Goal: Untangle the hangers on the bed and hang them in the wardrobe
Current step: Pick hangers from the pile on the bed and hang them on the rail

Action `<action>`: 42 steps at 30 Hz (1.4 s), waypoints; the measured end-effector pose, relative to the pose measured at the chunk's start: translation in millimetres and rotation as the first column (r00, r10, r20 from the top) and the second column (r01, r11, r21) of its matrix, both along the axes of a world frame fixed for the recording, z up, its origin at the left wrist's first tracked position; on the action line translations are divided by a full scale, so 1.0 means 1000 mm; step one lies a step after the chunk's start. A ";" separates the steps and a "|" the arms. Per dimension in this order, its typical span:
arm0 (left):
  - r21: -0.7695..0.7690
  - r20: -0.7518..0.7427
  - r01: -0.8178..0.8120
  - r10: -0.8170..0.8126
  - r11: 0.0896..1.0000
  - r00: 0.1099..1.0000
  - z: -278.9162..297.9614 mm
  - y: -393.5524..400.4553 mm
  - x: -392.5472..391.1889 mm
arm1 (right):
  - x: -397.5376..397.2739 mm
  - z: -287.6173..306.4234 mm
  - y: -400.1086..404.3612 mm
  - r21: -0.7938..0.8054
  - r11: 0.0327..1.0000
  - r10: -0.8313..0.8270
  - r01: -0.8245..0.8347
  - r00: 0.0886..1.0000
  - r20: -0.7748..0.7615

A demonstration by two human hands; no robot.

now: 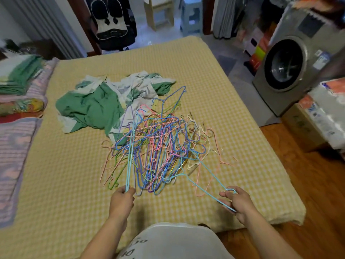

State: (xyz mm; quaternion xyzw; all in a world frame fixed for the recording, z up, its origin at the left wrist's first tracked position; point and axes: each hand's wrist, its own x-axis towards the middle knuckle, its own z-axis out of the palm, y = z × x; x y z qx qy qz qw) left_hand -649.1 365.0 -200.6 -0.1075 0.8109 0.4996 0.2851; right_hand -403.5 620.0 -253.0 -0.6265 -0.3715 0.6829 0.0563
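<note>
A tangled heap of thin wire hangers (158,144) in blue, pink, purple, green and cream lies on the yellow checked bed (74,184). My left hand (122,200) grips the near ends of light blue hangers (130,156) that stand up out of the heap's left side. My right hand (236,200) holds a light blue hanger (203,176) at its near corner; its far part is still caught in the heap. No wardrobe shows in this view.
A crumpled green and white cloth (97,105) lies behind the heap. Folded bedding (20,86) is stacked along the bed's left side. A washing machine (291,71) and boxes (317,116) stand to the right on the wooden floor. A dark chair (112,21) stands beyond the bed.
</note>
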 end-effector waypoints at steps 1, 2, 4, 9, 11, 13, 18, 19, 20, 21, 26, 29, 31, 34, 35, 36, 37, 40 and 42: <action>-0.002 -0.002 0.002 -0.002 1.000 1.000 0.001 0.001 0.000 | 0.001 0.000 0.000 -0.006 1.000 -0.015 0.015 1.000 0.004; -0.004 -0.005 0.006 -0.006 1.000 1.000 0.001 0.002 0.000 | 0.003 0.000 0.001 -0.008 1.000 -0.027 0.027 1.000 0.005; -0.017 -0.007 0.026 -0.026 1.000 1.000 0.001 0.006 0.001 | 0.008 -0.002 0.006 -0.013 0.999 -0.041 0.041 0.999 -0.003; -0.041 -0.013 0.057 -0.058 0.998 0.998 0.003 0.013 0.000 | -0.001 -0.002 0.017 -0.017 0.999 -0.028 0.028 0.999 -0.026; -0.046 -0.016 0.057 -0.057 0.997 0.998 0.004 0.015 -0.002 | -0.009 -0.002 0.021 -0.017 1.000 -0.006 0.006 0.999 -0.032; -0.044 -0.011 0.054 -0.055 0.998 0.998 0.005 0.017 -0.005 | -0.017 -0.003 0.025 -0.012 1.000 0.021 -0.022 0.999 -0.044; -0.032 -0.019 0.043 -0.043 0.999 0.999 0.007 0.021 -0.011 | -0.038 -0.002 0.032 0.014 0.999 0.052 -0.051 0.997 -0.057; -0.033 -0.013 0.040 -0.041 0.999 0.999 0.006 0.020 -0.013 | -0.041 -0.001 0.032 0.018 0.999 0.048 -0.047 0.997 -0.060; -0.032 -0.008 0.044 -0.044 0.999 0.999 0.007 0.019 -0.013 | -0.042 0.001 0.033 0.026 0.999 0.039 -0.037 0.997 -0.061; -0.028 -0.006 0.057 -0.057 0.998 0.998 0.008 0.018 -0.014 | -0.043 0.004 0.033 0.037 0.999 0.022 -0.020 0.998 -0.064; 0.070 -0.029 0.218 -0.216 0.973 0.976 0.017 0.024 -0.018 | -0.030 0.016 0.025 0.105 0.972 -0.201 0.212 0.974 -0.109; 0.184 0.008 0.365 -0.373 0.913 0.928 0.027 0.043 -0.015 | -0.025 0.019 0.000 -0.016 0.935 -0.348 0.354 0.910 -0.224; 0.237 0.026 0.415 -0.433 0.878 0.901 0.031 0.057 -0.012 | -0.029 0.030 -0.022 -0.194 0.900 -0.435 0.390 0.832 -0.344; 0.358 0.114 0.479 -0.547 0.801 0.829 0.034 0.072 -0.009 | -0.038 0.048 -0.063 -0.477 0.818 -0.563 0.321 0.621 -0.546; 0.400 0.131 0.494 -0.582 0.772 0.802 0.036 0.076 -0.008 | -0.040 0.053 -0.078 -0.517 0.812 -0.572 0.271 0.545 -0.613; 0.439 0.142 0.513 -0.621 0.737 0.771 0.040 0.077 -0.006 | -0.041 0.057 -0.094 -0.530 0.811 -0.577 0.247 0.487 -0.656; 0.464 0.143 0.544 -0.665 0.699 0.733 0.043 0.077 -0.004 | -0.042 0.060 -0.109 -0.525 0.814 -0.578 0.249 0.443 -0.685; 0.526 0.159 0.583 -0.745 0.619 0.648 0.042 0.062 -0.007 | -0.038 0.063 -0.156 -0.500 0.806 -0.589 0.317 0.352 -0.727; 0.503 0.161 0.682 -0.833 0.531 0.529 0.035 0.044 -0.012 | -0.029 0.062 -0.200 -0.519 0.787 -0.607 0.334 0.270 -0.747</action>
